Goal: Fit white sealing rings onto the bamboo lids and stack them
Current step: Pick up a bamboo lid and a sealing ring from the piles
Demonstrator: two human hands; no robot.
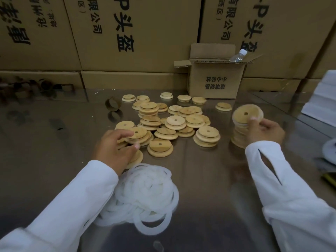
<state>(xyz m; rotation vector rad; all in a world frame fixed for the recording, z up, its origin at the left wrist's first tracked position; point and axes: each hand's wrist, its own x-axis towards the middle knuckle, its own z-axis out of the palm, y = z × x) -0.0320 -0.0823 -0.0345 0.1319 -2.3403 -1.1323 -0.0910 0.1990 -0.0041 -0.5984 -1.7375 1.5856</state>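
Pinches a ringed lid [245, 113] at 3 o'clock in the right hand [263, 129], thumb on its face, over a stack of lids [238, 137]. Curls the left hand [116, 148] at 9 o'clock around a bare lid [138, 134] at the edge of the loose lids [174, 120] piled at centre. Shows a heap of white rings [145, 193] at 6 o'clock on the shiny table [209, 179], against the left sleeve [72, 200]. Shows an open carton [214, 82] at 1 o'clock, a clear bottle [238, 56] leaning inside.

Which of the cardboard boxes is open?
The small cardboard box at the back right: its top flaps stand open and a clear plastic bottle sticks out. The big cartons behind it are closed.
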